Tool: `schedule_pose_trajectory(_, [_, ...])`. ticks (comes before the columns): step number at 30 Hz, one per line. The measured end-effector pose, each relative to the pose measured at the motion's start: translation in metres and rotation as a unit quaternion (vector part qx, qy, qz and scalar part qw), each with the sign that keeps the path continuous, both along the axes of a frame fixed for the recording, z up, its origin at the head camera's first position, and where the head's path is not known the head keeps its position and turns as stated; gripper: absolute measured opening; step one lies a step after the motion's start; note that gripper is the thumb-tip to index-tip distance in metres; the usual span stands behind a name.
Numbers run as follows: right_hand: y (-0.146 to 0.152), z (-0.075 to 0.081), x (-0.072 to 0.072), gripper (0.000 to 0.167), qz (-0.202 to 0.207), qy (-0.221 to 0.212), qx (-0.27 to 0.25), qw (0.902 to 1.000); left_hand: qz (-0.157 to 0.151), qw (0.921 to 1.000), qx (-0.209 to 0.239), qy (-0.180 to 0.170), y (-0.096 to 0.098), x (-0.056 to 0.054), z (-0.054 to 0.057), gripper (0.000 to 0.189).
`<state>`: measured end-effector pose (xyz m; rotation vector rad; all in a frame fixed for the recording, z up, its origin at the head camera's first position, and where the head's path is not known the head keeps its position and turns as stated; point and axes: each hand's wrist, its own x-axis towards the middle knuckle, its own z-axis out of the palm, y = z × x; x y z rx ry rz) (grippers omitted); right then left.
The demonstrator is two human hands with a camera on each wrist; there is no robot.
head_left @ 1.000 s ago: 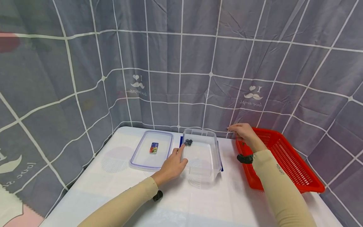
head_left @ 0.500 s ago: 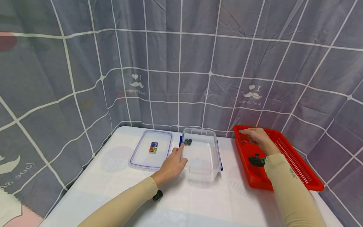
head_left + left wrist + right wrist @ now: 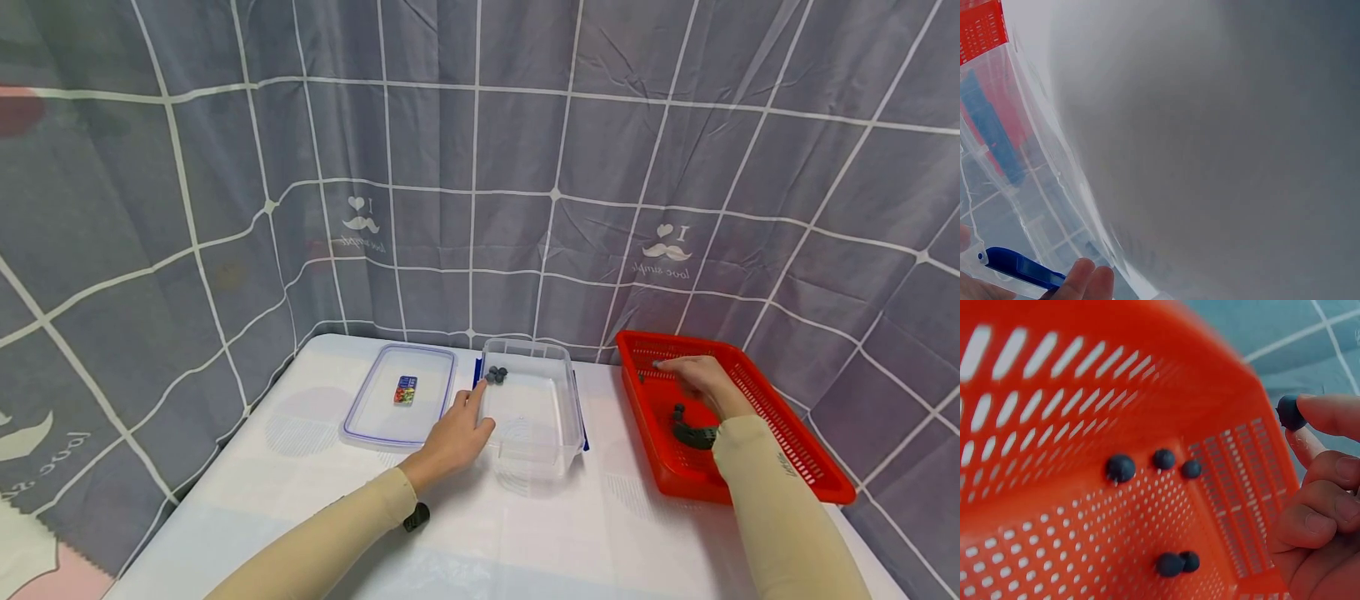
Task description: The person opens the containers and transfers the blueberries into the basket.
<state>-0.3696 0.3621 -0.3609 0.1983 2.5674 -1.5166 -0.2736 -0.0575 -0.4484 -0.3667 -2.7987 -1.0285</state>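
My left hand (image 3: 453, 437) holds the near left side of a clear plastic food container (image 3: 558, 417), its fingers by a dark blue latch (image 3: 1022, 267). Several blueberries (image 3: 497, 375) lie together inside, against the container's left wall. Above the far left part of a red perforated plastic basket (image 3: 633, 425), my right hand (image 3: 701, 381) pinches one blueberry (image 3: 1290, 412) between thumb and index finger. The other right fingers are curled in. Several loose blueberries (image 3: 1120, 468) rest on the basket floor in the right wrist view.
A clear lid with a purple-blue seal (image 3: 367, 421) and a colourful label lies flat left of the container. A white patterned cloth covers the table (image 3: 300, 483). A grey checked curtain (image 3: 517, 233) hangs behind and beside it.
My right hand has moved right and nearer, from between the container and the basket to over the basket, with a blueberry at its fingertips. The left hand stays on the container.
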Motion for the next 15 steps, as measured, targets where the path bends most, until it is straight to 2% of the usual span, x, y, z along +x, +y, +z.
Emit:
schedule_pose_trajectory(2, [0.004, -0.003, -0.001, 0.041, -0.001, -0.006, 0.007, 1.0000, -0.001, 1.0000, 0.000, 0.003, 0.000, 0.000, 0.001, 0.071])
schedule_pose_trajectory(6, [0.012, -0.011, -0.002, 0.052, -0.005, -0.021, 0.018, 0.9996, 0.001, 1.0000, 0.001, 0.002, 0.000, 0.001, 0.002, 0.070])
schedule_pose_trajectory(15, [0.026, -0.027, 0.003, 0.053, -0.007, -0.044, 0.065, 0.9969, 0.006, 1.0000, 0.006, -0.002, 0.001, 0.001, 0.000, 0.070])
